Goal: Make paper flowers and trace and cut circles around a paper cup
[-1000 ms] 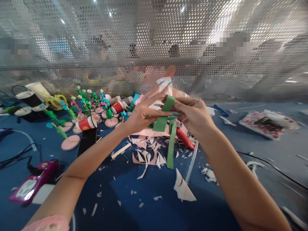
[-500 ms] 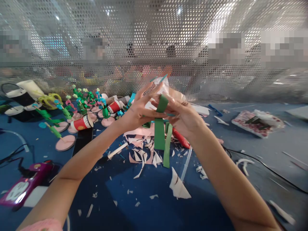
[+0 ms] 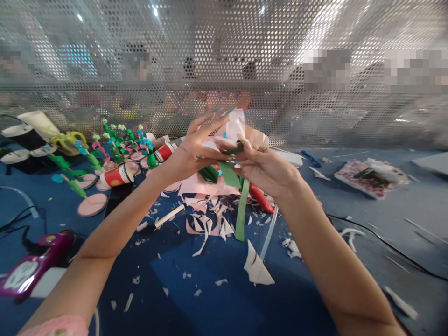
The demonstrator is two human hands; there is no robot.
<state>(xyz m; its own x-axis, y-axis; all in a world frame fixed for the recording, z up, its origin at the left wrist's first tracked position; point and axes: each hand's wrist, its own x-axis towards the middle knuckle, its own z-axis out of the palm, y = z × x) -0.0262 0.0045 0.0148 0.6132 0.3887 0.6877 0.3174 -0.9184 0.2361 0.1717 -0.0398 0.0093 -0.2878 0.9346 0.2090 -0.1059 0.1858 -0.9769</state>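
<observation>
A green paper strip is held between my two hands above the scraps, its lower end hanging down and tilted. My left hand pinches it from the left with the lower fingers, while the upper fingers stretch out. From the right, my right hand is closed on the strip's upper part, which looks folded or curled at the fingertips. A second, lighter green strip hangs or lies below the hands. Dark green paper pieces and a pink sheet show beneath the left hand.
Several paper plants on pink round bases stand at left, near a red paper cup and yellow scissors. A purple device lies front left. White paper scraps, a red tool and a black cable lie about.
The strip has turned from hanging straight down to a slanted, shortened look, its top now folded at my right fingertips. My left hand has shifted slightly left.
</observation>
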